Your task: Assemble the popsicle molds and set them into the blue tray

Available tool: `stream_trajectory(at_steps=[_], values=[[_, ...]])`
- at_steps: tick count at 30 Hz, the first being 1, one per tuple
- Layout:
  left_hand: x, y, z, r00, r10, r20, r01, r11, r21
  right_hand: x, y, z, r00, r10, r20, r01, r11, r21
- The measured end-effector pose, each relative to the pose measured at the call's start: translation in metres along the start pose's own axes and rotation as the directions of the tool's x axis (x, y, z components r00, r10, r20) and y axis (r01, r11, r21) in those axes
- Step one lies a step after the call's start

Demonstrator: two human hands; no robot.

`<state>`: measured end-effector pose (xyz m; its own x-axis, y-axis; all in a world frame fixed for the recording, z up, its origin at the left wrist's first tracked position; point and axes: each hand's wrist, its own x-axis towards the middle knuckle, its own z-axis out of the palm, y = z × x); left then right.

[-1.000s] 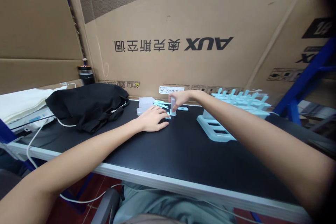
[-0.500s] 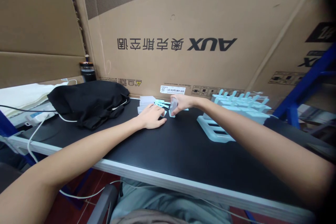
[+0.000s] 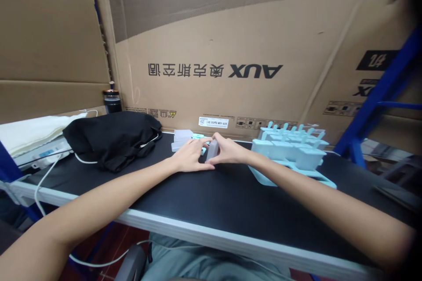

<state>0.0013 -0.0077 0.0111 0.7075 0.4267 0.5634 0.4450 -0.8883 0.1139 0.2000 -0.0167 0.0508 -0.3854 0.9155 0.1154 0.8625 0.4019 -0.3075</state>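
Observation:
My right hand [image 3: 228,149] pinches a small grey translucent popsicle mold [image 3: 212,151] between thumb and fingers, held upright just over the black table. From the other side my left hand [image 3: 191,155] curves around the same mold, its fingertips at the far end and its thumb at the near end. A light-blue piece [image 3: 203,151] shows in the gap between my left fingers and the mold; whether I touch it is unclear. Behind my left hand are clear molds [image 3: 182,137] and light-blue sticks [image 3: 198,136], partly hidden by the fingers.
At the right stands a light-blue popsicle mold rack [image 3: 263,179] filled with molds and stick handles [image 3: 285,127]. A black cloth bundle [image 3: 112,136] lies at the left, near a dark jar [image 3: 112,102] and white cables. A large cardboard box [image 3: 184,101] walls off the back.
My right hand has turned the mold and brought it slightly left and nearer. My left hand has lifted from the small pieces and now meets the mold. The view has tilted up.

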Motion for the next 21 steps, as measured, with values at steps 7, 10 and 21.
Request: stream_trajectory(at_steps=[7, 10, 21], values=[[0.001, 0.004, -0.002, 1.000, 0.010, 0.027, -0.005, 0.983, -0.184, 0.013, -0.015, -0.041, 0.840, -0.312, 0.445, 0.259, 0.949, 0.177], [0.000, 0.002, -0.005, 0.998, -0.065, 0.004, 0.064, 0.966, -0.249, 0.022, -0.015, -0.036, 0.827, -0.347, 0.442, 0.262, 0.934, 0.243], [0.002, -0.009, -0.006, 0.932, -0.351, -0.091, 0.285, 0.864, -0.414, 0.035, 0.013, -0.040, 0.901, -0.297, 0.316, 0.215, 0.939, 0.269]])
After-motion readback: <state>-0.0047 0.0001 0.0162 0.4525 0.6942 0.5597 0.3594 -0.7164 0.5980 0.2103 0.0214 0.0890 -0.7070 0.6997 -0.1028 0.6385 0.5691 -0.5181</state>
